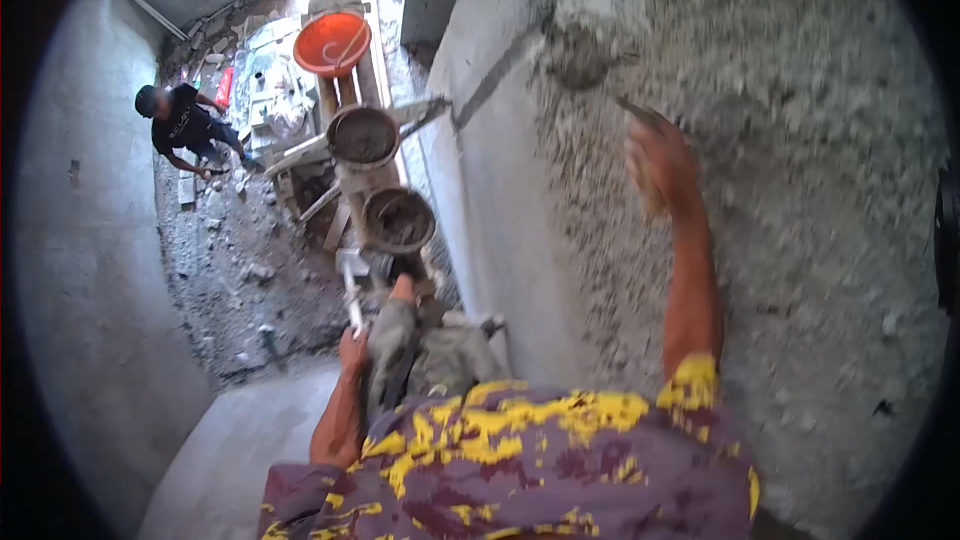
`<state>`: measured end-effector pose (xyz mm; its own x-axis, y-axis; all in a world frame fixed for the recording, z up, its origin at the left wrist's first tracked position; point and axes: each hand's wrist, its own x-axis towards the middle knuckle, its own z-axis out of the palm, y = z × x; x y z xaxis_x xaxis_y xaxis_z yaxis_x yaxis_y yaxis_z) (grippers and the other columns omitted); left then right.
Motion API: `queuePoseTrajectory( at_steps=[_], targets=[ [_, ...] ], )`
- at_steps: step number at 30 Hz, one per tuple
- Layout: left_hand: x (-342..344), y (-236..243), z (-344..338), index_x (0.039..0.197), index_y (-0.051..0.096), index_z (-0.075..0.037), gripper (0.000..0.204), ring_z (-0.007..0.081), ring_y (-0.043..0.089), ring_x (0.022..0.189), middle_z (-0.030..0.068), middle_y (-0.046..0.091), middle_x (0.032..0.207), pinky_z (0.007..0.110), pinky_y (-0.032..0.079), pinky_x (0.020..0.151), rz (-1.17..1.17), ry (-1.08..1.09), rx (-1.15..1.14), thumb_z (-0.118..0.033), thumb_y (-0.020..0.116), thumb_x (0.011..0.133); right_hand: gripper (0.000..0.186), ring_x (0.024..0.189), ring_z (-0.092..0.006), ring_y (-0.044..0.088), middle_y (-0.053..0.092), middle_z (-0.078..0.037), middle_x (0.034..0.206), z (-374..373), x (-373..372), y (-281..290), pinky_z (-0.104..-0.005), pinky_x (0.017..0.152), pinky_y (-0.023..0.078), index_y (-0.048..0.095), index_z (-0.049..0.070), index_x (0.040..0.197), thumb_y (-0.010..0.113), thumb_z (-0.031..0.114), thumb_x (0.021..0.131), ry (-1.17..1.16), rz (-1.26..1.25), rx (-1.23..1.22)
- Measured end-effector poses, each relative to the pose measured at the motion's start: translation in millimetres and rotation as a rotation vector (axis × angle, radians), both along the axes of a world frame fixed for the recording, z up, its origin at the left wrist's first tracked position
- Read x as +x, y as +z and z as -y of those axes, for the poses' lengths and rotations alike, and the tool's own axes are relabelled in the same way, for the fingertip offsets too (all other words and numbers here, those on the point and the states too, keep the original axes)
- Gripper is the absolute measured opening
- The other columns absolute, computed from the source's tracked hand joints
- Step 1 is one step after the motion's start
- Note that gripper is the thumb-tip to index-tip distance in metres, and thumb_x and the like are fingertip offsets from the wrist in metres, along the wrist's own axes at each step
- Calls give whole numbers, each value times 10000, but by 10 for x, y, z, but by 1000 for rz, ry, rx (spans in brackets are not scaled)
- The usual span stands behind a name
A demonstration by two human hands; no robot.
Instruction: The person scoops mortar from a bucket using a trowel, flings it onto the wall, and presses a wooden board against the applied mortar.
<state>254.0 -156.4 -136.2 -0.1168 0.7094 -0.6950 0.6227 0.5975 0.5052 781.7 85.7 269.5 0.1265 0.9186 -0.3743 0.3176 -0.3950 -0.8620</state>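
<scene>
While the right hand (662, 165) in the head view closes around a trowel (638, 111) before the wall (760, 270), the left hand (353, 352) grips a pale tool (352, 285) low beside the scaffold. Whether the trowel touches the wall is unclear. Coverage looks partial: a smooth grey band (490, 210) seems finished, yet the broad area to its right remains coarse and lumpy, probably still unlevelled. One dark mortar patch (578, 55) sits near the trowel, unspread. Two tubs (364, 167) on the scaffold still hold mortar.
</scene>
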Motion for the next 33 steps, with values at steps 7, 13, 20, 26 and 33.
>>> queuePoseTrajectory(
  at_steps=[7, 13, 20, 26, 33],
  targets=[
    [172, -796, 75, 1168, 577, 8, 515, 398, 581, 1044, 265, 613, 1104, 440, 449, 884, -44, -87, -74, -367, 602, 817, 231, 595, -175, 568, 592, -70, 730, 661, -685, -574, -339, 556, 482, 586, 53, 1009, 536, 263, 928, -228, 111, 184],
    [481, -1246, -477, 1350, 408, -21, 761, 408, 535, 1111, 269, 544, 1196, 453, 435, 941, -159, -182, -108, -443, 668, 773, 352, 943, -450, 604, 628, -279, 1011, 692, -1598, -4119, -522, 860, 460, 599, 12, 1040, 524, 291, 840, 346, 577, -605],
    [1121, -696, -118, 1216, 560, -42, 549, 370, 603, 965, 196, 624, 1024, 452, 476, 834, -340, -165, -153, -374, 645, 788, 367, 1054, -439, 575, 609, -277, 1100, 683, -1574, -6469, -491, 898, 471, 660, 12, 1018, 509, 296, 840, 633, 721, -712],
    [984, -788, -45, 1150, 608, -50, 487, 339, 607, 924, 165, 626, 1030, 444, 475, 801, -408, -100, -92, -357, 642, 774, 421, 1008, -449, 591, 617, -302, 1022, 895, -2201, -6738, -506, 887, 463, 615, -22, 1038, 514, 337, 842, 472, 513, -630],
    [1128, -844, 59, 1131, 616, -74, 459, 311, 596, 956, 133, 617, 1072, 419, 462, 799, -431, -189, -59, -353, 642, 768, 403, 921, -463, 601, 616, -319, 937, 528, -2301, -7167, -517, 792, 473, 603, -32, 987, 537, 334, 831, 497, 423, -438]
  ],
)
